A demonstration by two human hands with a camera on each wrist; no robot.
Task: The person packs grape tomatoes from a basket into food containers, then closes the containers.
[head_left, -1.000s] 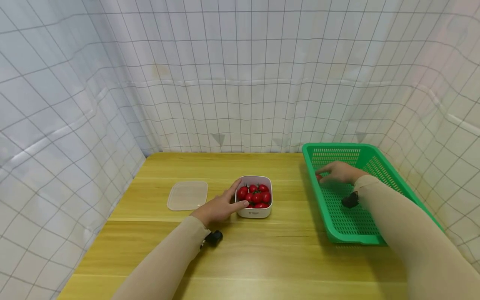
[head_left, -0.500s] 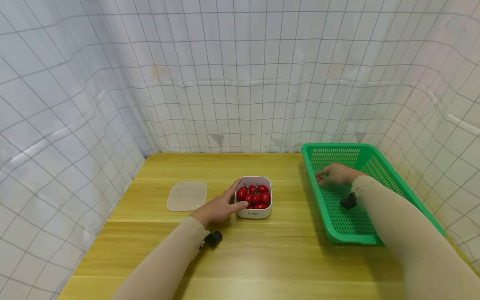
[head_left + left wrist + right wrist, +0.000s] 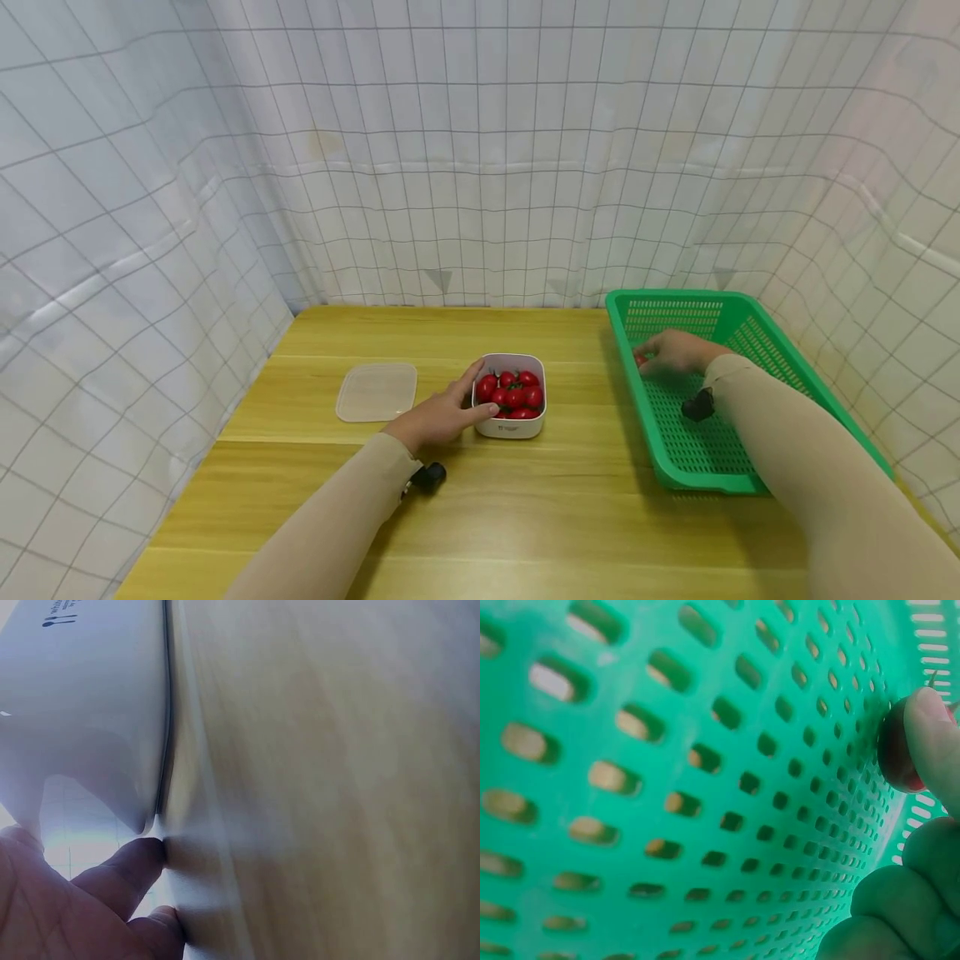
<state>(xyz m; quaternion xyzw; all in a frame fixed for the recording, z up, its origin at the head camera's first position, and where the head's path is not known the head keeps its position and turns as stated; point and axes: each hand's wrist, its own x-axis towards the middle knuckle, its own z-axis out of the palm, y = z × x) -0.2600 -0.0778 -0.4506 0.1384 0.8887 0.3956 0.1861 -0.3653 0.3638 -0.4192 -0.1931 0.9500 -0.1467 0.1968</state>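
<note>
A small white square box holding several red cherry tomatoes sits mid-table. My left hand rests against its left side, thumb along the near rim and a finger at the far left corner. In the left wrist view, fairly straight fingers touch the box's lower edge and the table. My right hand is down inside the green basket, near its left wall. There it pinches a cherry tomato, the thumb pressed over it; part of the tomato is hidden by the hand.
A translucent square lid lies on the wooden table left of the box. The basket, with slotted walls, stands at the right. White grid-patterned curtains enclose the table's back and sides.
The view shifts very slightly. My right hand stays at the basket's left wall with the tomato, its fingers moving only a little. The left hand keeps its place at the box.
</note>
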